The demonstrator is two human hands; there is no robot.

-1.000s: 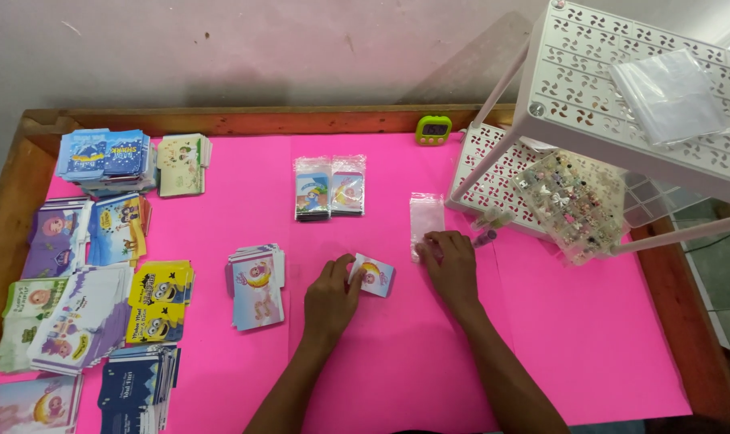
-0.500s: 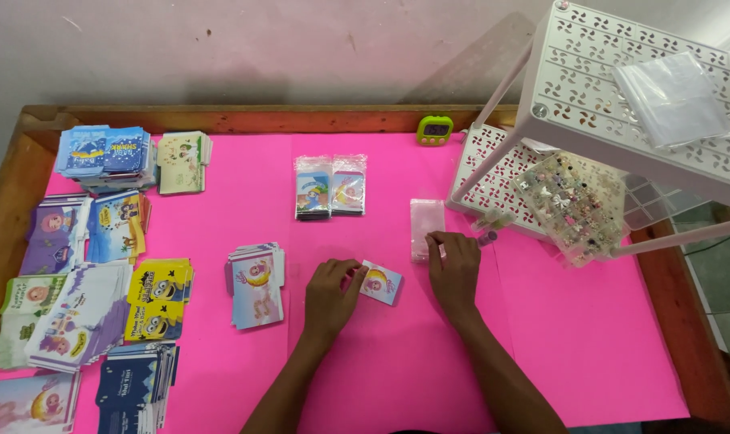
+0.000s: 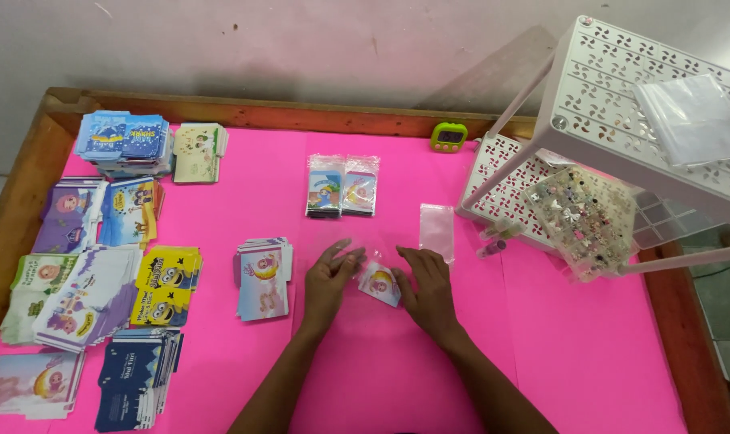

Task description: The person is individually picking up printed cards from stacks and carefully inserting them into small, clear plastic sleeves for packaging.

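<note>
Bright, even light; soft shadows

Hot-pink table cover (image 3: pixel 590 337), yellow-faced card (image 3: pixel 379 284)

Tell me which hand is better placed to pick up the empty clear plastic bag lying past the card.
Right, probably. The right hand rests just below the small clear plastic bag on the pink table cover, while the left hand sits farther off, across the small illustrated card.
</note>
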